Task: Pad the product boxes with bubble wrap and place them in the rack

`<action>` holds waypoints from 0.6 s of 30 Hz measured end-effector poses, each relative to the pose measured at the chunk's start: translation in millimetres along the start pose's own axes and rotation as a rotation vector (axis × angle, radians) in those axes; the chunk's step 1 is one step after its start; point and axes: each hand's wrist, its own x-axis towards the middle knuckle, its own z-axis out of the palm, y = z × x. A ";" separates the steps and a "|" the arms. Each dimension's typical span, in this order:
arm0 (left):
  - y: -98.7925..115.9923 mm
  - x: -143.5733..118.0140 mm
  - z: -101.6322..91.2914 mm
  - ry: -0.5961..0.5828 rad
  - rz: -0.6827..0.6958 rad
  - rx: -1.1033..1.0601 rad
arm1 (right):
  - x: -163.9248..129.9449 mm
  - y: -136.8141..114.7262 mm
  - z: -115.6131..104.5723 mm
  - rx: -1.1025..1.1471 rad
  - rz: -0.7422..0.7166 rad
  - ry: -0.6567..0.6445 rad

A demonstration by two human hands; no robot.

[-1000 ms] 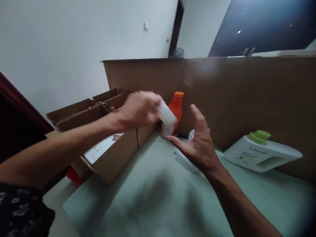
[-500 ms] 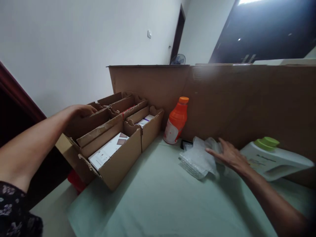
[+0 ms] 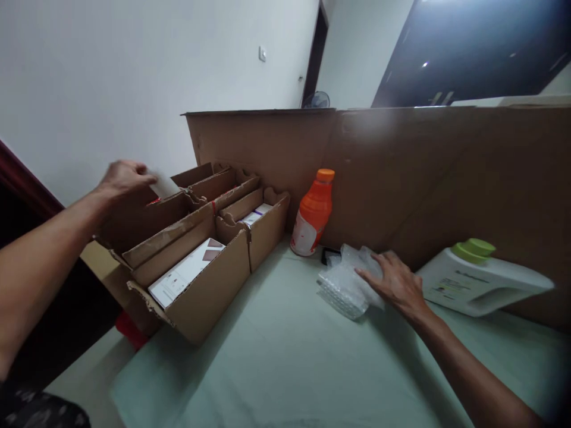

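My left hand (image 3: 119,178) is raised over the far left cardboard box (image 3: 147,221) and grips a small white cylinder-shaped item (image 3: 164,185). Over on the right, my right hand (image 3: 395,284) lies flat, fingers apart, on a crumpled sheet of bubble wrap (image 3: 348,280) on the pale green table (image 3: 285,362). An orange bottle (image 3: 313,213) with an orange cap stands upright just left of the wrap, against the tall cardboard wall (image 3: 401,172).
Open cardboard boxes stand at the table's left edge; the nearest one (image 3: 196,285) holds a flat white packet, another (image 3: 263,223) holds small packets. A white jug with a green cap (image 3: 479,279) lies on its side at the right. A small dark item (image 3: 330,255) sits beside the bottle.
My left hand carried the white item from near the orange bottle leftward to above the far left box. My right hand dropped from mid-air onto the bubble wrap.
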 end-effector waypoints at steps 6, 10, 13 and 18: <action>104.1 -107.6 -1.7 0.164 0.632 -0.370 | -18.6 -123.3 -110.2 0.530 -0.398 0.170; 163.0 -158.8 37.5 -0.451 0.998 -0.597 | -22.9 -170.7 -143.3 0.809 -0.548 0.047; 168.4 -124.5 56.9 -0.531 0.890 -0.553 | -10.1 -143.3 -132.7 0.730 -0.413 -0.010; 122.4 -1.7 73.0 -0.097 0.367 -0.167 | 24.6 -42.8 -82.3 0.092 0.041 -0.056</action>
